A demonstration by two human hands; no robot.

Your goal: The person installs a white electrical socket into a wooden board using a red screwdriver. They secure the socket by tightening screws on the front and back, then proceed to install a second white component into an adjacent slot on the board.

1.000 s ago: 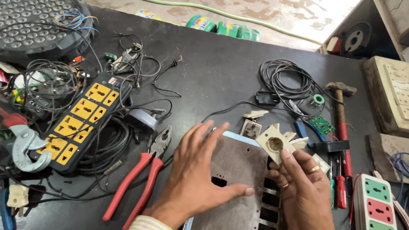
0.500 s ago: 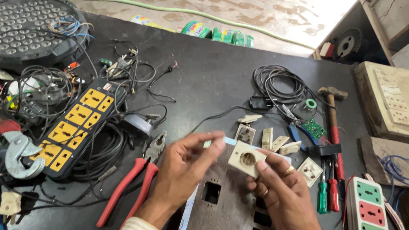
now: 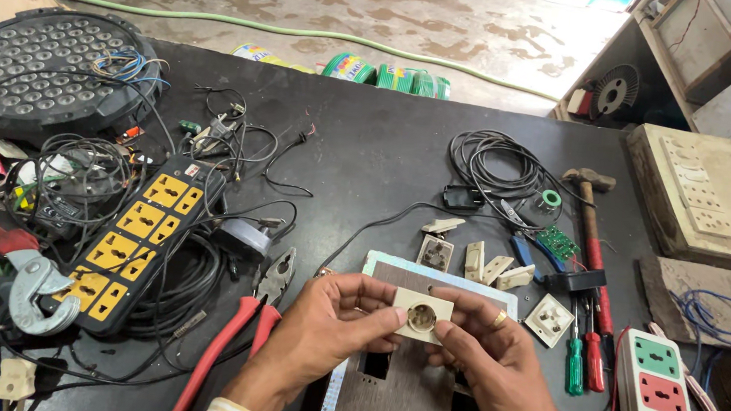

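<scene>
From the head camera, both hands meet over the dark workbench (image 3: 388,158). A small cream socket module (image 3: 422,315), square with a round metal centre, sits between them. The left hand (image 3: 327,327) pinches its left edge with thumb and fingertips closed on it; the right hand (image 3: 493,365), a ring on one finger, grips the right and lower edge the same way. The module is lifted just above a grey panel with rectangular cut-outs (image 3: 405,397), which lies flat under the wrists.

Just left of the left hand lie red-handled pliers (image 3: 233,331), and further left a black and yellow power strip (image 3: 134,241) among tangled wires. Beyond the fingers, several loose cream switch parts (image 3: 467,260) rest on the bench; to the right are a hammer (image 3: 592,223), screwdrivers (image 3: 588,352) and a white strip with green and red sockets (image 3: 663,408).

A second ago the left hand lay spread flat on the panel while the right alone held the module off to the right. Since then the left has risen and closed on it, and the module now sits centred, face up, between both hands.
</scene>
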